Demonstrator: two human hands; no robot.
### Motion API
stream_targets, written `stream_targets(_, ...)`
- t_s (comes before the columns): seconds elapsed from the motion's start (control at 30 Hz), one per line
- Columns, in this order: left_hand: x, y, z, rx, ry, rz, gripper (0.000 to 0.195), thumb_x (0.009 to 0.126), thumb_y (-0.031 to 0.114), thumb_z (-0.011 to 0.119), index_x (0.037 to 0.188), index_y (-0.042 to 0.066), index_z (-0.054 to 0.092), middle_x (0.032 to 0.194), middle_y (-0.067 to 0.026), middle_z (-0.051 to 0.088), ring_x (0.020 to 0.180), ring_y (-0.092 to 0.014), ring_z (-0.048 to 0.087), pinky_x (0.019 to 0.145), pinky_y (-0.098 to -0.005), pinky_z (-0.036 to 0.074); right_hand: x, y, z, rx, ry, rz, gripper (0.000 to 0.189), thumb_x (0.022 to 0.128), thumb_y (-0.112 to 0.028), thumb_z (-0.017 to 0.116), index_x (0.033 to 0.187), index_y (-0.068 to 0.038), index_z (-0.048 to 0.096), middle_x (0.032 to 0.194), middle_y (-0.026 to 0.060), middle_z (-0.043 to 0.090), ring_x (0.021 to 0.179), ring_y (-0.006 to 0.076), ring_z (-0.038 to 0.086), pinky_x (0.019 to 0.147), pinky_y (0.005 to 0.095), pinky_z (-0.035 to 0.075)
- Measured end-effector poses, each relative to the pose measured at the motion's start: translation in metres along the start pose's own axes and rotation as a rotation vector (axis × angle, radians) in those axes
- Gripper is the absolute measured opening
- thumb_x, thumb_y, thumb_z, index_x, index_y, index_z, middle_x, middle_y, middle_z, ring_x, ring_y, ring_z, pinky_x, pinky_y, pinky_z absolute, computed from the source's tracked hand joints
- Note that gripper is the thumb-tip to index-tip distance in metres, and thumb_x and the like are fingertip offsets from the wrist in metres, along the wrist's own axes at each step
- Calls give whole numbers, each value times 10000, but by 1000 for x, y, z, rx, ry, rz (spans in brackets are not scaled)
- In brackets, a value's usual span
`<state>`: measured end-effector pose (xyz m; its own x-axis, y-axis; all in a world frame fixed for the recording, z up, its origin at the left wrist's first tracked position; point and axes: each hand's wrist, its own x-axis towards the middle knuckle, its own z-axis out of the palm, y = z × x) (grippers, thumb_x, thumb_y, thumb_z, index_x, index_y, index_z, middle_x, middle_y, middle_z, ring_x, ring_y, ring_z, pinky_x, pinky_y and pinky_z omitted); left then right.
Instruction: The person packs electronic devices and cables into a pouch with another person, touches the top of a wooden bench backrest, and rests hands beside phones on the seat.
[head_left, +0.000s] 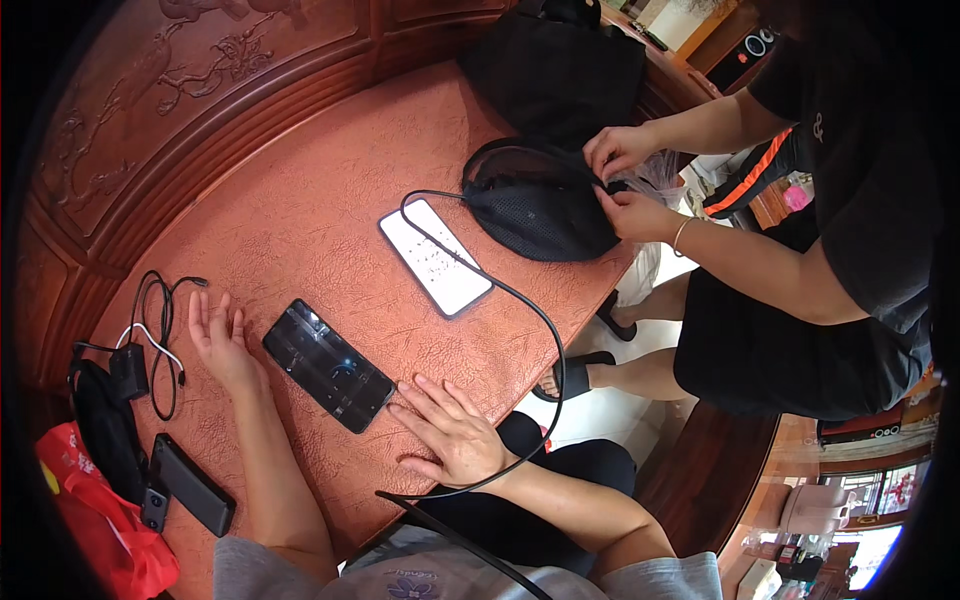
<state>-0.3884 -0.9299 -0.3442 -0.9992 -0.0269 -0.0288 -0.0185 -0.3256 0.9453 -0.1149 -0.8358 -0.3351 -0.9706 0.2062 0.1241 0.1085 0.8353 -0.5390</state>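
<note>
My left hand (223, 346) lifts its spread fingers beside the coiled black cable (159, 352), palm partly up, holding nothing. My right hand (455, 435) rests flat, fingers apart, on the brown leather-like surface (330, 217). Between my hands lies a smartphone with a dark screen (330, 365); its lower right corner is close to my right fingertips. Farther off, a smartphone with a lit white screen (437, 262) lies under a black cable (551, 330), which loops over my right wrist and runs to a black mesh bag (536, 202).
A person (840, 172) standing at the right handles the mesh bag with both hands. Behind it is a larger black bag (555, 75). At the left lie a black adapter (129, 371), a black pouch (105, 427), a black power bank or similar block (193, 487) and a red bag (112, 525).
</note>
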Motion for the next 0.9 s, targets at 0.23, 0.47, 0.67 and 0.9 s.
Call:
stream_targets(0.23, -1, 2, 0, -4, -2, -4, 423, 908, 84, 464, 1323, 49, 393, 1350, -125, 397, 1094, -174, 519, 851, -240, 428, 0, 0, -1, 11, 7, -6, 621, 793, -367, 605, 1314, -70, 441, 1426, 126, 336, 1359, 274, 243, 1093, 406, 183)
stream_targets(0.47, -1, 1, 0, -1, -10, -7, 426, 910, 85, 464, 1327, 46, 387, 1355, -123, 395, 1092, -178, 520, 861, -250, 424, -1, 2, -1, 9, 20, -1, 586, 792, -384, 622, 1283, -93, 489, 1400, 108, 383, 1344, 266, 279, 1087, 408, 212)
stream_targets(0.67, 1, -2, -2, -16, -22, -6, 422, 910, 83, 460, 1324, 45, 390, 1350, -121, 403, 1091, -179, 520, 864, -254, 423, -1, 3, -2, 26, 20, -9, 575, 793, -374, 624, 1276, -90, 495, 1400, 109, 382, 1344, 268, 278, 1089, 411, 212)
stream_targets(0.9, -2, 1, 1, 3, -20, -13, 413, 910, 82, 457, 1317, 44, 399, 1340, -119, 414, 1086, -176, 520, 861, -252, 420, -1, 3, -3, 35, 2, -8, 559, 801, -365, 617, 1271, -86, 497, 1402, 111, 377, 1346, 267, 273, 1092, 412, 208)
